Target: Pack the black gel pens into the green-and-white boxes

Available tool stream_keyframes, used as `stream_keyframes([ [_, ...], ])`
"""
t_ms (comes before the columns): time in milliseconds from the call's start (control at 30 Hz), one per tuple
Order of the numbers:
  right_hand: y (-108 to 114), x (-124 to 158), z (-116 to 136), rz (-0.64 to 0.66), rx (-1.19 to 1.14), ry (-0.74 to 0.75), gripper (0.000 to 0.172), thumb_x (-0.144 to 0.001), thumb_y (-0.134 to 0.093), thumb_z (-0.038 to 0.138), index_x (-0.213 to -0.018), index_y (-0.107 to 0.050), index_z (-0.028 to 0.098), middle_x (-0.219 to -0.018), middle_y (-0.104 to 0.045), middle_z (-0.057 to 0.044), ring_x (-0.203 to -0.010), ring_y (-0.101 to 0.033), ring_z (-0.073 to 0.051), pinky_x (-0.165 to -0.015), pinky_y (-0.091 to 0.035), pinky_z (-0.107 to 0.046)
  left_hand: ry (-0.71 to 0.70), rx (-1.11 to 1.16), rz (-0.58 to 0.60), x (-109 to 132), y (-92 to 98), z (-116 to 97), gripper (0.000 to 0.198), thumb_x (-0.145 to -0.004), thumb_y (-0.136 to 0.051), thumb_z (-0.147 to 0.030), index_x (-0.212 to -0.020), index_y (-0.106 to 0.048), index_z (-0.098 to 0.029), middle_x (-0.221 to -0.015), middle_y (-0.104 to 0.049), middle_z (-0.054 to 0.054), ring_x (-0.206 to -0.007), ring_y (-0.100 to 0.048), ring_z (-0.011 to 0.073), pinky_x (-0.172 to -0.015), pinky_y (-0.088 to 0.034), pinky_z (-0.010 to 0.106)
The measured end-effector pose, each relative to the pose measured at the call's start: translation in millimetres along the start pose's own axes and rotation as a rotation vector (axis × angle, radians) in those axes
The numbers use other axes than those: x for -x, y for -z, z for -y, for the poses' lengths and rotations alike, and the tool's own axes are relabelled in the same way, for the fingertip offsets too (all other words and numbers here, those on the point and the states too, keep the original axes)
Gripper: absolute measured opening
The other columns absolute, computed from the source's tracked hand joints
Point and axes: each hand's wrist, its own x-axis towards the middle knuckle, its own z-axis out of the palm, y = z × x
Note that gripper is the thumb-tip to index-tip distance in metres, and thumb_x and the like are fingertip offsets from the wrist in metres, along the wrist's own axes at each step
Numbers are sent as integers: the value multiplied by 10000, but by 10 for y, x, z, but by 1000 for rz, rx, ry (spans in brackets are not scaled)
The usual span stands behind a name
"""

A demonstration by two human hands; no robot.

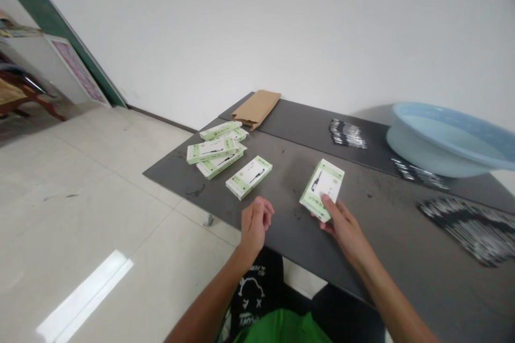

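My right hand [341, 223] grips a green-and-white pen box [322, 187] by its near end, thumb on top, tilted above the dark table. A pen is printed on its face. My left hand [256, 221] hovers at the table's front edge with its fingers curled in; whether anything is in them I cannot make out. Just beyond it lies a single pen box [249, 176] of the same kind, not touched by the hand. Farther left, several more pen boxes [217, 149] are heaped loosely on one another.
A brown paper bag [257, 107] lies flat at the table's back left. Several pens [346, 134] are bunched at the back, more pens [418, 172] beside a blue basin [446, 142], and a larger spread of pens [475, 228] at the right. A white wall stands behind the table [378, 246].
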Motion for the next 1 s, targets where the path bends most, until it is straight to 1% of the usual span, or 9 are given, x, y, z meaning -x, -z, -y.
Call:
stream_keyframes([
  [100, -120, -54, 43, 75, 15, 48, 632, -890, -770, 757, -1227, -731, 224, -981, -818, -73, -709, -655, -180, -598, -485, -297, -108, -67, -147, -39, 162, -78, 592, -1057, -559, -721, -708, -570, -243, -616, -496, -26, -591, -489, 158, -623, -440, 310],
  [167, -241, -110, 59, 129, 35, 68, 599, -890, -767, 743, -1170, -725, 215, -920, -807, -65, -686, -634, -176, -563, -435, -288, -208, -170, -190, -185, 356, -170, 427, -982, -757, -590, -763, -633, -245, -769, -613, 14, -775, -601, 197, -810, -527, 352],
  [233, -387, -172, 58, 184, 65, 69, 573, -896, -767, 725, -1133, -716, 206, -830, -781, -44, -617, -587, -156, -533, -403, -280, -392, -538, -121, -399, 580, -238, 224, -959, -806, -461, -1032, -761, -254, -1136, -745, 102, -1133, -683, 297, -1068, -541, 476],
  [333, -623, -246, 34, 264, 116, 54, 512, -919, -786, 654, -1109, -695, 187, -771, -750, -23, -567, -571, -134, -496, -407, -258, -396, -897, 65, -711, 877, -215, 443, -917, -863, -417, -1316, -742, -266, -1459, -713, 151, -1429, -592, 428, -1209, -473, 640],
  [500, -917, -261, -20, 325, 169, 45, 470, -982, -796, 472, -1296, -617, 172, -906, -788, -32, -616, -681, -132, -486, -490, -225, -331, -907, 268, -895, 1105, 19, 487, -954, -824, -419, -1391, -722, -230, -1484, -705, 145, -1374, -690, 361, -1208, -561, 553],
  [600, -1006, -206, -29, 312, 182, 76, 695, -942, -832, 483, -1482, -490, 211, -982, -836, -55, -626, -723, -154, -471, -516, -233, -329, -880, 277, -866, 1105, 111, 490, -968, -815, -434, -1392, -726, -206, -1507, -678, 163, -1392, -693, 343, -1217, -572, 514],
  [800, -1111, -45, 31, 269, 297, 114, 1047, -990, -761, 576, -1740, -150, 174, -754, -823, -22, -523, -694, -197, -451, -493, -269, -341, -827, 251, -794, 1012, 200, 430, -999, -779, -478, -1353, -752, -235, -1506, -676, 153, -1428, -672, 338, -1256, -543, 518],
  [900, -1130, -3, 68, 260, 387, 150, 1114, -1047, -688, 584, -1782, 10, 122, -725, -814, -18, -533, -709, -211, -552, -554, -310, -353, -798, 252, -785, 999, 241, 391, -1030, -727, -475, -1351, -754, -254, -1514, -676, 145, -1425, -674, 332, -1263, -539, 523],
  [1000, -1135, 3, 93, 252, 497, 193, 1078, -1089, -623, 589, -1793, 18, 83, -673, -787, -7, -571, -726, -230, -696, -583, -342, -366, -764, 258, -790, 1010, 268, 420, -1060, -654, -512, -1343, -760, -219, -1536, -658, 180, -1432, -666, 360, -1265, -531, 559],
])
